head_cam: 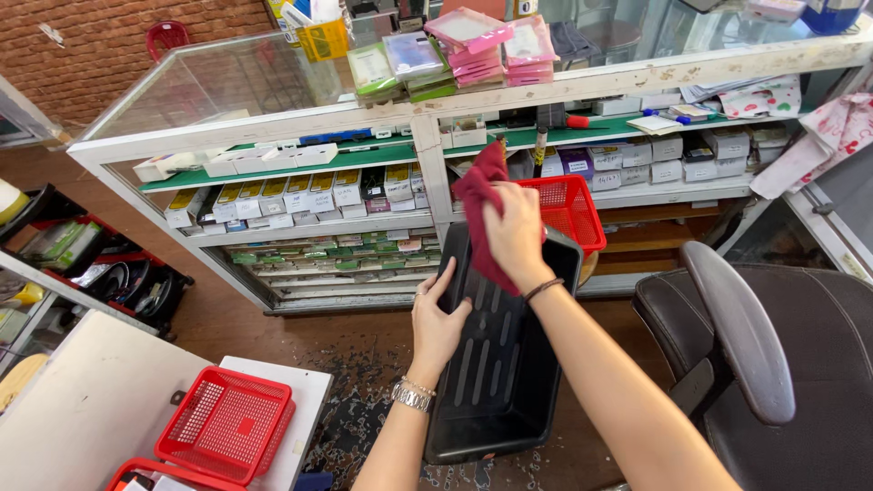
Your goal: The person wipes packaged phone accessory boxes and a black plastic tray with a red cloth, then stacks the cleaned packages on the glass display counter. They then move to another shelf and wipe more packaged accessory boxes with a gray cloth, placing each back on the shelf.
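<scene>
Wiping a black ribbed plastic tray (500,364).
Left hand (436,318) grips its edge; right hand (516,235) clutches a dark red cloth (479,195).

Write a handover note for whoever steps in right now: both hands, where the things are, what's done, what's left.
Left hand: grips the left rim of the black tray, holding it tilted over the floor.
Right hand: clutches a dark red cloth, pressed to the tray's upper end.
Nearby: a red basket sits just behind the tray; another red basket lies upside down on the white table; black chair at right.
Done: cannot tell how much of the tray is wiped.
Left: probably the lower part of the tray.
</scene>
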A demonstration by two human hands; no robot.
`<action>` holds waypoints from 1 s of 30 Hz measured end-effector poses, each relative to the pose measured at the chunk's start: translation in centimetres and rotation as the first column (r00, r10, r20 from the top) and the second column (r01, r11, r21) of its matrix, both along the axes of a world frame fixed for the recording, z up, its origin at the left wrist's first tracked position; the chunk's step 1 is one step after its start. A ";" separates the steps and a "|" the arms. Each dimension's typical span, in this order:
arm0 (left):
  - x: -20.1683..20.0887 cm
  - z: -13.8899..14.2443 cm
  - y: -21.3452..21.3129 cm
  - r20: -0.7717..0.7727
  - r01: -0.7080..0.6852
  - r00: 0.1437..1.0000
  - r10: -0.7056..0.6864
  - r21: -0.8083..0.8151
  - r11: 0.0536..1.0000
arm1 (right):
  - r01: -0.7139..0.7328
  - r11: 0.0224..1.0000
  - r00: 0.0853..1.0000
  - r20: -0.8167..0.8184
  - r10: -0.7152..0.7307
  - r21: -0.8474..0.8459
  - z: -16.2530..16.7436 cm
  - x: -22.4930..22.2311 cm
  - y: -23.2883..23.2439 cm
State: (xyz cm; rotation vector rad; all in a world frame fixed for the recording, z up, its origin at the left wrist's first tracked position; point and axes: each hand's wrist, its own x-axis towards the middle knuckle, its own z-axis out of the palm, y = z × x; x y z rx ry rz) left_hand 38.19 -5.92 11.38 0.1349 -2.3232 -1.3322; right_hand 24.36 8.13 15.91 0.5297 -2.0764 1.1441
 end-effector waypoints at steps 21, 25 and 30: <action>-2.2 1.4 -1.7 -0.230 -0.103 0.958 0.172 0.286 0.953 | -0.568 0.814 0.779 0.396 0.486 0.118 -10.2 13.1 -2.6; -2.5 1.0 -2.8 -0.129 -0.133 0.973 0.192 0.364 0.922 | -0.646 0.693 0.731 0.520 0.443 0.319 -9.3 14.7 0.5; -2.8 0.4 -4.9 -0.101 -0.068 0.973 0.206 0.731 0.679 | -0.395 0.707 0.856 0.514 0.053 0.586 -5.5 9.7 7.7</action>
